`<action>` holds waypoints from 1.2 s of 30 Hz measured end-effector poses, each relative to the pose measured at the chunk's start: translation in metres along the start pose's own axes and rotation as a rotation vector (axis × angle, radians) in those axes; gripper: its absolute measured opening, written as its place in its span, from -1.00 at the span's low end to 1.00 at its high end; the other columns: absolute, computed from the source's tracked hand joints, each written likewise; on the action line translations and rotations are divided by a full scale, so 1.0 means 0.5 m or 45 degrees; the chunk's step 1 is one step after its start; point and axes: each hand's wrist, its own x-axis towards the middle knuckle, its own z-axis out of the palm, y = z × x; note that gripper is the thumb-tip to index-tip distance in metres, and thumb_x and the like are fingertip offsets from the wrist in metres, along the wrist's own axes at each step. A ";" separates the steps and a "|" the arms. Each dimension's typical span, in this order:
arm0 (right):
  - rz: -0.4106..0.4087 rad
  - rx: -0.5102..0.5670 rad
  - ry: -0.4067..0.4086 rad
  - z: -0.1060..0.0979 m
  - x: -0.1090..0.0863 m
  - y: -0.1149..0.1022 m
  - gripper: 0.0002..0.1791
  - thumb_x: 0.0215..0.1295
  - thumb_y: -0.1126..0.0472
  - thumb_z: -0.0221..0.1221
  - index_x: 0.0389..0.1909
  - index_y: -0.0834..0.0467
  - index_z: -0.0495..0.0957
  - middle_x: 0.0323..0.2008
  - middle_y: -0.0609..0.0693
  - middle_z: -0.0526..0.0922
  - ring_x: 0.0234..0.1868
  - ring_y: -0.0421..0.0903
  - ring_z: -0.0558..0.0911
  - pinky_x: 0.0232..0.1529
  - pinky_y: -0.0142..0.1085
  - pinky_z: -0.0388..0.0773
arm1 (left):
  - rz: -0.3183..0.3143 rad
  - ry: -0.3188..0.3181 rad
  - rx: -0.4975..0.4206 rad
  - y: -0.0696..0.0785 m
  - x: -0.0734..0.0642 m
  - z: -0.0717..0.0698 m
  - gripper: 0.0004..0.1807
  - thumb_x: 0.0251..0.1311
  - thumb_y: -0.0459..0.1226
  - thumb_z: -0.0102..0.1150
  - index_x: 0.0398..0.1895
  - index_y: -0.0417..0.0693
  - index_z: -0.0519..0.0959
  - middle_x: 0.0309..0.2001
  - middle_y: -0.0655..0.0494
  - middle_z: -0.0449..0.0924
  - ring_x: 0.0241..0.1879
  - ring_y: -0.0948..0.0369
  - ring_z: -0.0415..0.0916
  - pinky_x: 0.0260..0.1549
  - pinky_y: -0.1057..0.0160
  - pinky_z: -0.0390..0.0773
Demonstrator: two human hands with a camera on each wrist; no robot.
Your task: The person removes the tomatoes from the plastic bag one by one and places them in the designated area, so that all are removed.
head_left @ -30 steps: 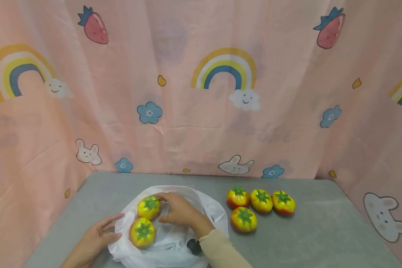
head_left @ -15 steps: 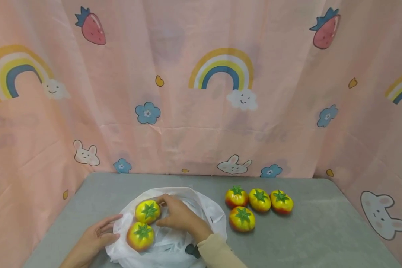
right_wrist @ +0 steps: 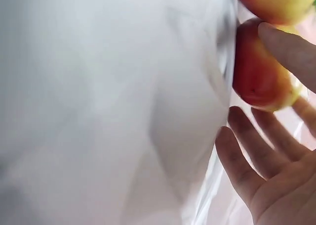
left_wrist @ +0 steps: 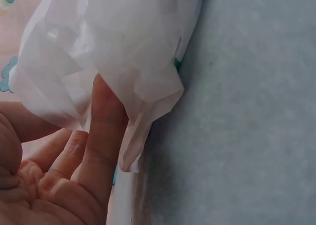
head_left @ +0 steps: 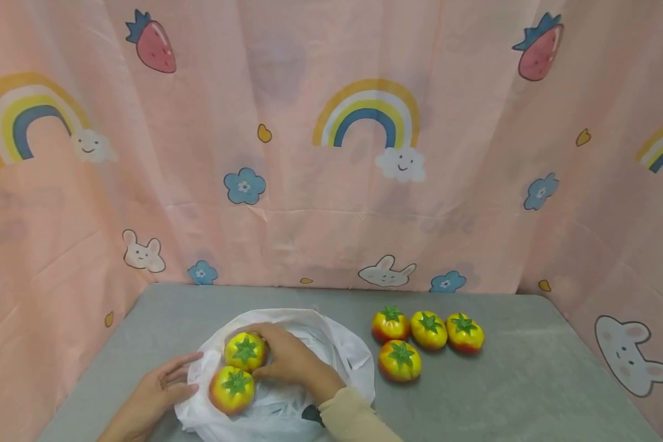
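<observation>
A yellow-and-red fruit [head_left: 245, 352] with a green leafy top, held by a right hand [head_left: 294, 357] within the left side of a white plastic bag [head_left: 359, 368].
The right thumb and fingers curve around it, and a nearer fruit [head_left: 232, 391] touches it. The left hand [head_left: 156, 394], fingers loosely spread, touches the bag's left edge. Four similar fruits [head_left: 400, 362] lie grouped right of the bag on a gray table [head_left: 530, 380].
</observation>
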 end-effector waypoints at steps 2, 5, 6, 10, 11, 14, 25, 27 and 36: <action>0.005 -0.051 -0.008 0.001 -0.002 -0.001 -0.16 0.04 0.13 0.49 0.31 -0.44 0.34 0.28 -0.24 0.47 0.22 -0.18 0.50 0.28 -0.07 0.51 | -0.010 0.005 -0.010 0.000 -0.001 0.002 -0.22 0.17 -0.23 0.32 0.48 -0.05 0.27 0.38 -0.34 0.33 0.25 -0.17 0.42 0.11 -0.16 0.58; 0.034 -0.105 -0.011 0.000 -0.007 0.000 -0.15 0.04 0.06 0.49 0.31 -0.52 0.31 0.29 -0.20 0.46 0.20 -0.17 0.50 0.24 -0.03 0.53 | -0.001 0.000 -0.023 0.002 -0.003 0.004 -0.21 0.17 -0.23 0.32 0.48 -0.05 0.27 0.38 -0.34 0.34 0.18 -0.06 0.50 0.09 -0.11 0.61; 0.038 -0.102 -0.008 -0.002 -0.009 0.001 -0.15 0.04 0.06 0.49 0.32 -0.50 0.32 0.29 -0.19 0.46 0.20 -0.16 0.50 0.25 -0.03 0.53 | -0.001 0.001 -0.027 0.002 -0.004 0.004 -0.22 0.17 -0.23 0.32 0.48 -0.05 0.27 0.38 -0.34 0.34 0.16 -0.03 0.51 0.08 -0.10 0.62; 0.020 -0.087 0.010 -0.014 -0.020 0.007 -0.16 0.01 0.10 0.51 0.34 -0.27 0.37 0.27 -0.17 0.50 0.21 -0.17 0.50 0.32 -0.10 0.47 | 0.011 0.002 -0.032 0.007 -0.005 0.004 -0.23 0.19 -0.25 0.30 0.48 -0.06 0.26 0.38 -0.35 0.33 0.15 0.02 0.52 0.09 -0.08 0.62; 0.008 -0.084 0.012 -0.018 -0.023 0.009 -0.16 0.00 0.12 0.51 0.34 -0.22 0.37 0.27 -0.17 0.50 0.22 -0.17 0.49 0.33 -0.12 0.45 | 0.006 0.008 -0.031 0.008 -0.005 0.004 -0.23 0.18 -0.26 0.30 0.48 -0.06 0.27 0.38 -0.34 0.33 0.16 0.01 0.51 0.09 -0.08 0.62; -0.043 -0.086 0.015 -0.027 -0.029 0.013 -0.15 -0.02 0.17 0.52 0.34 -0.13 0.38 0.28 -0.16 0.51 0.25 -0.17 0.49 0.37 -0.16 0.42 | 0.012 0.023 -0.007 0.011 -0.005 0.002 -0.23 0.18 -0.26 0.30 0.48 -0.08 0.26 0.36 -0.35 0.36 0.18 0.00 0.49 0.09 -0.08 0.62; -0.097 -0.046 0.029 -0.024 -0.038 0.022 -0.16 0.02 0.07 0.50 0.37 -0.02 0.37 0.30 -0.10 0.50 0.26 -0.16 0.49 0.38 -0.19 0.40 | 0.024 0.030 -0.021 0.003 -0.005 0.000 -0.22 0.18 -0.26 0.32 0.48 -0.12 0.26 0.26 -0.23 0.49 0.13 0.09 0.53 0.09 -0.01 0.63; -0.083 -0.065 0.042 -0.025 -0.042 0.022 -0.16 0.03 0.06 0.49 0.37 -0.01 0.37 0.29 -0.10 0.51 0.25 -0.15 0.50 0.37 -0.16 0.41 | 0.026 0.034 -0.011 0.001 -0.005 0.001 -0.22 0.18 -0.25 0.32 0.48 -0.12 0.26 0.26 -0.22 0.50 0.13 0.08 0.52 0.10 -0.03 0.62; -0.004 -0.010 0.071 -0.058 -0.068 0.014 -0.16 0.07 0.02 0.46 0.40 -0.02 0.35 0.28 -0.11 0.53 0.25 -0.13 0.51 0.38 -0.09 0.41 | 0.004 0.012 -0.010 0.000 -0.001 -0.002 -0.21 0.20 -0.22 0.31 0.49 -0.11 0.24 0.34 -0.32 0.38 0.17 0.03 0.48 0.16 -0.14 0.56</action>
